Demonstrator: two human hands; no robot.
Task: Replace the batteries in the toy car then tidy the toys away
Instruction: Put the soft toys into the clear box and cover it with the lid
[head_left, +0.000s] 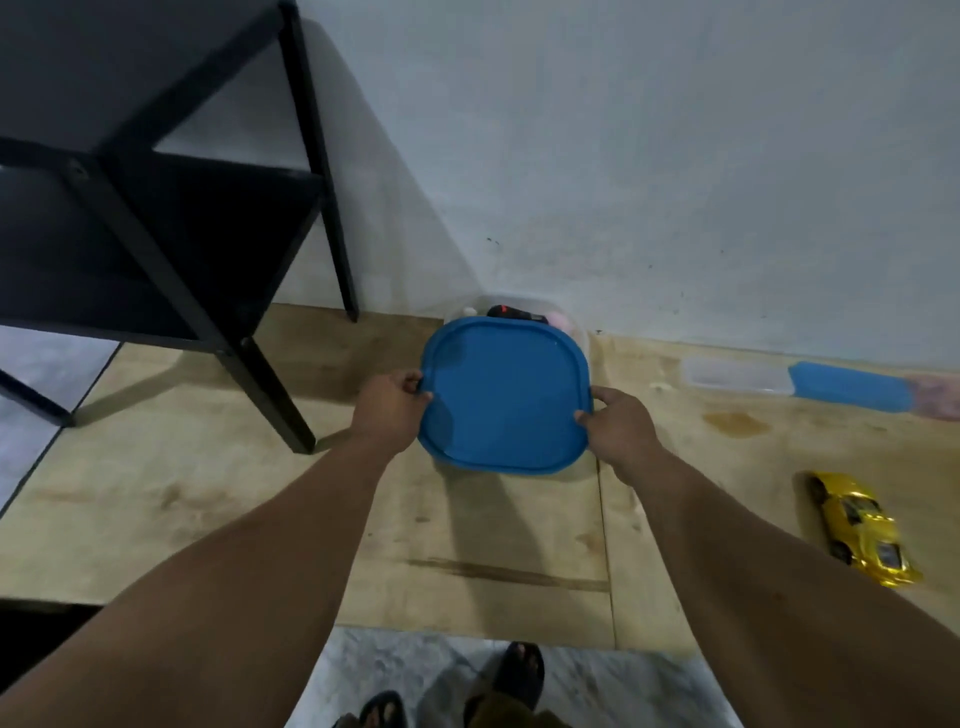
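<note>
Hands, left (390, 410) and right (618, 423), grip blue lid (504, 397) by opposite edges.

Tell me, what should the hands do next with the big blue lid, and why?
Probably lower the square blue plastic lid onto the clear plastic box beneath it. The left hand and right hand grip its opposite edges, and toys show past its far rim. The shiny yellow toy car lies outside, though.

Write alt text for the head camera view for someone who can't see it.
Both hands, left hand and right hand, grip opposite edges of a blue lid over a clear container holding toys, beside a wall. A yellow toy car lies on the wooden floor to the right; a black shelf stands left.
</note>
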